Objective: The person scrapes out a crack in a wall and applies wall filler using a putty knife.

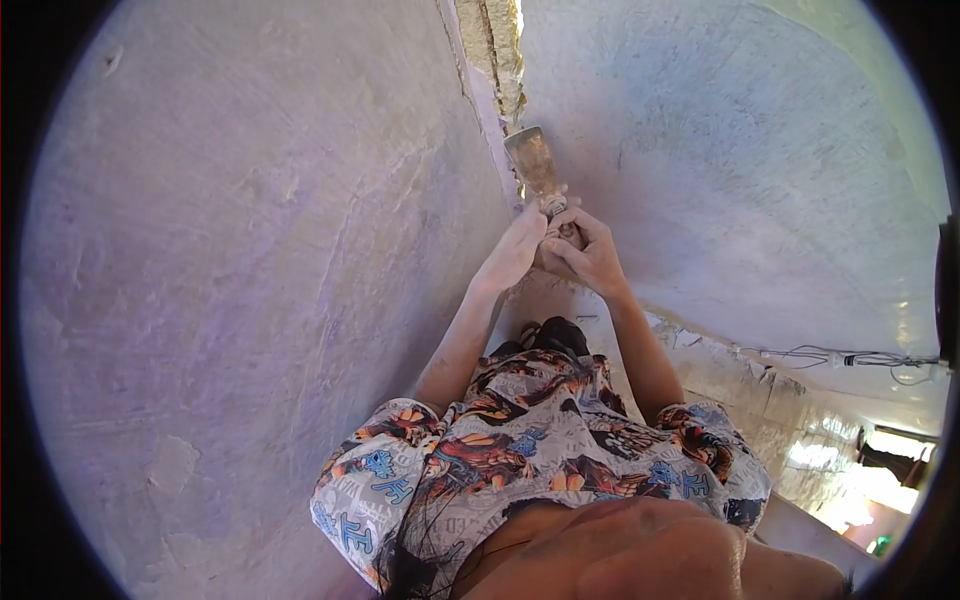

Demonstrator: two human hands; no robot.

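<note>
Both hands, left hand (515, 250) and right hand (590, 255), clasp the handle of a putty knife (533, 162), its blade pressed into the corner where two plastered walls (250, 300) meet. Farther up, the joint (a ragged crack (497, 50)) remains unfilled.

The scraper (540, 165) handle is hidden inside both clasped hands. At twelve o'clock the crack (495, 50) runs off the edge. At four o'clock, bright glare blurs the room's objects (850, 480).
</note>
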